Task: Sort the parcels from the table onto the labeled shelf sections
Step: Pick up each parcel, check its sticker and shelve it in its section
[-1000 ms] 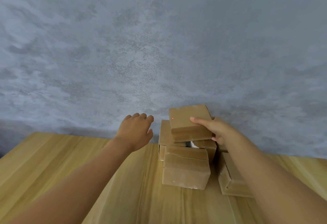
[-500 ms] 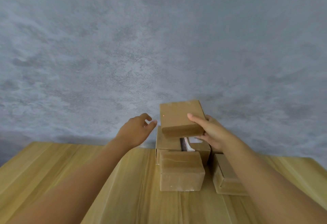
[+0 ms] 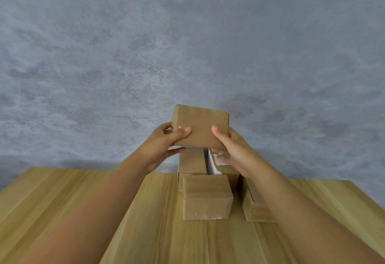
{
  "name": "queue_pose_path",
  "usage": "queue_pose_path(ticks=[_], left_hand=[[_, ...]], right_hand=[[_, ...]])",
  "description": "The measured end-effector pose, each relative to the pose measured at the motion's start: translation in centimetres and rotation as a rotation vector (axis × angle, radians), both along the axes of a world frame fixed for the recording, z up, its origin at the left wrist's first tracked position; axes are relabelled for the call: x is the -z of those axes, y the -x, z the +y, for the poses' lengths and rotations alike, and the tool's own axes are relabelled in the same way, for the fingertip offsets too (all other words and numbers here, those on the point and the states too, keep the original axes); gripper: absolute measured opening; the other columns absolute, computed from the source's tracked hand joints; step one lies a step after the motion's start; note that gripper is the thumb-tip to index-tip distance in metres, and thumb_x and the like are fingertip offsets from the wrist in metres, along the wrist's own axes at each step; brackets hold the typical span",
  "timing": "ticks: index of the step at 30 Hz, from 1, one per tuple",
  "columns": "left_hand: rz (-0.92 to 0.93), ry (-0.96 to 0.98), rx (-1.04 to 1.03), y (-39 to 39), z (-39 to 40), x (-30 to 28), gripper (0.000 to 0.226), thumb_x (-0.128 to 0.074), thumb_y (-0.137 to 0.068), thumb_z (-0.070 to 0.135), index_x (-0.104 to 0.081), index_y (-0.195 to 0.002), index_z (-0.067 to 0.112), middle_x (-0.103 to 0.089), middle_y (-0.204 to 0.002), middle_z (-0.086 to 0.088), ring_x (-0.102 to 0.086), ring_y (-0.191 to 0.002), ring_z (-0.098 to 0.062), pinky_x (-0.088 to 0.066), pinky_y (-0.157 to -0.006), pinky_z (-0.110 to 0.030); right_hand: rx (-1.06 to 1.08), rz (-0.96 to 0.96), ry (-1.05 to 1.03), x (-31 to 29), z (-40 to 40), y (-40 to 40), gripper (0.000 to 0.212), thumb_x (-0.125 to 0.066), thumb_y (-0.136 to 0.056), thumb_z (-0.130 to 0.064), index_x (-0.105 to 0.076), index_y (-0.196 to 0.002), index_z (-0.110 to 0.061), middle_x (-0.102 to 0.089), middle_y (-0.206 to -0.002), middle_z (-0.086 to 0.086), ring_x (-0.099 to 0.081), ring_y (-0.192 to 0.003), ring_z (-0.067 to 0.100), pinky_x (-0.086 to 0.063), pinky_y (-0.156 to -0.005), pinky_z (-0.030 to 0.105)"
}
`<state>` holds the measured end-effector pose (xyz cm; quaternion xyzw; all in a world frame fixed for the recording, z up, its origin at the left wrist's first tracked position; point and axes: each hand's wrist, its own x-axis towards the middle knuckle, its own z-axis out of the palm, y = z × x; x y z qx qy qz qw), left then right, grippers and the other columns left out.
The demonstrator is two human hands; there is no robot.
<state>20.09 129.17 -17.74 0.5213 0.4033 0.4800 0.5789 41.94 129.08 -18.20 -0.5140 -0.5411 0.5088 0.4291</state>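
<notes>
A small brown cardboard parcel is lifted above the pile, its broad face tilted toward me, a red light dot near its left edge. My left hand grips its left side, thumb on the face and fingers underneath. My right hand grips its right side the same way. Below, several more cardboard parcels stand on the wooden table: one in front, one behind at the left, one with a white label and one at the right, partly hidden by my right forearm.
A grey mottled wall fills the view behind the table's far edge. No shelf is in view. Bare wooden tabletop stretches left and right of the pile.
The parcel has risen off the pile and tipped its face toward me. My left hand, empty and apart before, has come in and taken hold of the parcel's left side.
</notes>
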Motion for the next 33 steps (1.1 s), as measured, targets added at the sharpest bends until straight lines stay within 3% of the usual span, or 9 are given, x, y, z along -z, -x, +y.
queue_pose_path(ticks=[3, 7, 10, 16, 21, 24, 26, 30, 33], left_hand=[[0.3, -0.197, -0.016, 0.2, -0.8, 0.2, 0.088, -0.088, -0.067, 0.036, -0.041, -0.141, 0.026, -0.057, -0.128, 0.008, -0.064, -0.109, -0.006, -0.055, -0.094, -0.03], [0.527, -0.428, 0.044, 0.6, -1.2, 0.9, 0.093, -0.088, -0.071, 0.014, -0.031, -0.141, 0.036, -0.049, -0.131, 0.013, -0.049, -0.112, 0.013, -0.042, -0.088, -0.003], [0.624, -0.478, 0.053, 1.2, -0.9, 1.8, 0.102, -0.09, -0.069, 0.021, -0.026, -0.147, 0.037, -0.043, -0.14, 0.011, -0.042, -0.126, 0.004, -0.036, -0.094, -0.006], [0.583, -0.428, 0.061, 1.6, -1.8, 1.7, 0.099, -0.086, -0.074, 0.017, -0.024, -0.144, 0.049, -0.042, -0.136, 0.027, -0.047, -0.13, -0.01, -0.044, -0.1, -0.023], [0.355, -0.044, 0.219, 2.0, -3.0, 0.9, 0.117, -0.087, -0.054, 0.063, -0.02, -0.149, 0.046, -0.055, -0.138, 0.007, -0.063, -0.118, -0.013, -0.055, -0.095, -0.038], [0.132, 0.098, 0.255, 1.5, -3.5, 0.3, 0.088, -0.061, -0.067, 0.079, -0.043, -0.142, 0.035, -0.061, -0.133, -0.004, -0.068, -0.111, -0.026, -0.057, -0.09, -0.044], [0.045, 0.189, 0.209, 1.1, -3.5, 0.2, 0.07, -0.043, -0.08, 0.076, -0.056, -0.135, 0.033, -0.064, -0.129, -0.007, -0.068, -0.11, -0.028, -0.058, -0.086, -0.046], [0.006, 0.214, 0.081, 0.5, -3.4, 0.4, 0.042, -0.051, -0.097, 0.05, -0.063, -0.126, 0.022, -0.074, -0.112, -0.008, -0.072, -0.098, -0.024, -0.06, -0.08, -0.043], [0.015, 0.138, 0.036, 0.4, -3.4, 0.8, 0.039, -0.056, -0.097, 0.043, -0.062, -0.127, 0.018, -0.075, -0.109, -0.006, -0.072, -0.1, -0.022, -0.059, -0.082, -0.042]], right_hand=[[-0.066, 0.239, 0.241, 0.2, -0.3, -0.5, 0.075, -0.054, -0.079, -0.075, -0.042, -0.142, -0.036, -0.051, -0.14, 0.002, -0.061, -0.119, 0.034, -0.056, -0.09, 0.055], [-0.024, 0.358, 0.341, 0.8, -0.4, -1.3, 0.067, -0.053, -0.083, -0.074, -0.057, -0.132, -0.028, -0.062, -0.13, 0.012, -0.064, -0.111, 0.043, -0.058, -0.085, 0.056], [0.007, 0.393, 0.343, 0.8, -0.8, -1.5, 0.061, -0.062, -0.081, -0.067, -0.066, -0.121, -0.021, -0.071, -0.114, 0.016, -0.069, -0.102, 0.041, -0.059, -0.085, 0.052], [-0.032, 0.255, 0.205, 0.7, -1.3, -1.1, 0.067, -0.066, -0.072, -0.068, -0.067, -0.122, -0.024, -0.072, -0.115, 0.009, -0.067, -0.107, 0.028, -0.058, -0.086, 0.041], [0.037, 0.056, -0.06, 0.8, -1.4, -0.5, 0.099, -0.072, -0.056, -0.081, -0.051, -0.137, -0.029, -0.071, -0.121, -0.003, -0.068, -0.109, 0.018, -0.056, -0.095, 0.043], [-0.006, 0.038, -0.154, 1.2, -1.4, -0.5, 0.098, -0.078, -0.053, -0.078, -0.046, -0.139, -0.044, -0.061, -0.135, -0.008, -0.064, -0.117, 0.018, -0.051, -0.102, 0.048], [-0.071, 0.102, -0.178, 1.4, -1.8, -0.5, 0.104, -0.085, -0.051, -0.07, -0.042, -0.143, -0.046, -0.057, -0.14, -0.011, -0.064, -0.118, 0.017, -0.052, -0.102, 0.046], [-0.159, 0.193, -0.152, 1.3, -2.6, -0.7, 0.115, -0.093, -0.048, -0.057, -0.036, -0.147, -0.048, -0.053, -0.144, -0.014, -0.064, -0.119, 0.016, -0.051, -0.103, 0.047], [-0.218, 0.213, -0.104, 1.3, -2.9, -0.9, 0.091, -0.08, -0.071, -0.06, -0.034, -0.148, -0.048, -0.056, -0.142, -0.009, -0.059, -0.126, 0.019, -0.049, -0.103, 0.053]])
